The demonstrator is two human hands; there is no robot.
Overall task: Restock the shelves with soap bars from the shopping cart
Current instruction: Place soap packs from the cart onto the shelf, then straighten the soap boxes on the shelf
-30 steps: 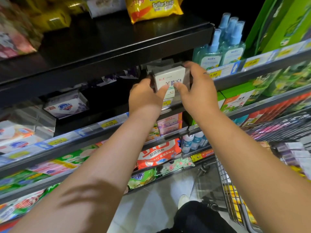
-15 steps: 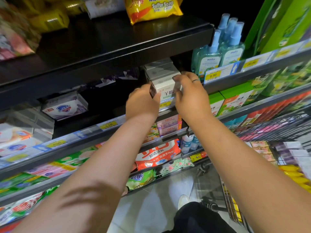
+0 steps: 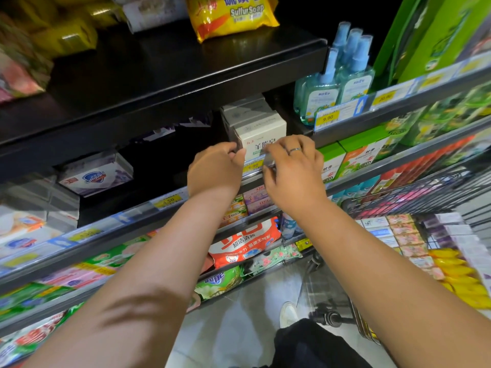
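Crowded store shelving fills the view, and on the middle shelf (image 3: 132, 217) a white soap box (image 3: 261, 134) sits at the stack's near front, the left hand (image 3: 212, 171) pinching its left edge, the right hand (image 3: 295, 168) curled over its lower right corner, shopping cart (image 3: 414, 199) at right.
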